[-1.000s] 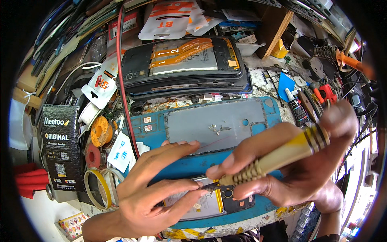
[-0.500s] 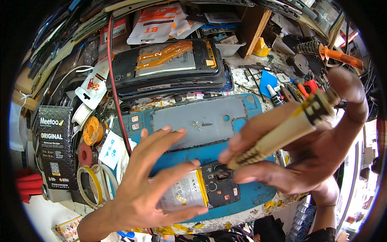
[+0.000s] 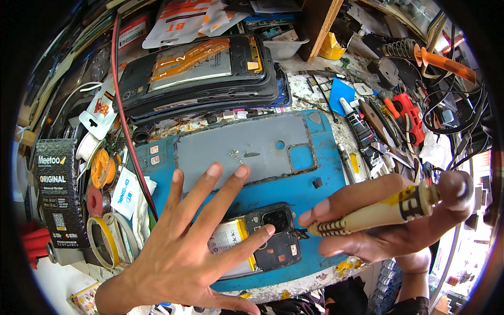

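Note:
On a blue mat lies an opened phone with its black frame, camera block and silver battery exposed. My left hand spreads over it, index fingertip beside the camera block, palm hiding the battery's left part. In my right hand is a cream screwdriver, nearly level, gripped between fingers and thumb with a fingertip at its cap end. Its tip points at the phone's right edge, where something small and dark shows; I cannot make out what. Beyond lies a grey phone back cover with several tiny screws on it.
Stacked phone bodies stand at the back left, a red cable running past them. Tape rolls and a black box are at left. Glue tubes, tweezers, red pliers and an orange-handled tool crowd the right.
The screwdriver has come down and swung flatter, its tip now at the phone's right edge. My left fingers have spread wider and reach farther over the phone. The view has shifted slightly.

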Available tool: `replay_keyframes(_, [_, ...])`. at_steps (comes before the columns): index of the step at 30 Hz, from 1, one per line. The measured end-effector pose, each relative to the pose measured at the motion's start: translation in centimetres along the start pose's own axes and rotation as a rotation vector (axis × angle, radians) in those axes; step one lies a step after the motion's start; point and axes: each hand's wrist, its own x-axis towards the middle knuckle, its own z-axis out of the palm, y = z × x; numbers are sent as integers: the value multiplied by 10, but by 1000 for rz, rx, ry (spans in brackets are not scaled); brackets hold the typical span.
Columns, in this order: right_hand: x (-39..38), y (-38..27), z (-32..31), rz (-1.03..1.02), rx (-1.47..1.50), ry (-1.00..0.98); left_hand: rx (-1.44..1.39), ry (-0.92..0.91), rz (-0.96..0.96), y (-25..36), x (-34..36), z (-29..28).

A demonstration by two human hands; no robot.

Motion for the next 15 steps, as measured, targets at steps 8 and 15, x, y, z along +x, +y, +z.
replay_keyframes(8, [0,-4,-6,6,7,-5,-76,-73,13,1,6,-14])
replay_keyframes(15, [10,-15,-10,123,228,-165,-129,-124,15,-1,9,-19])
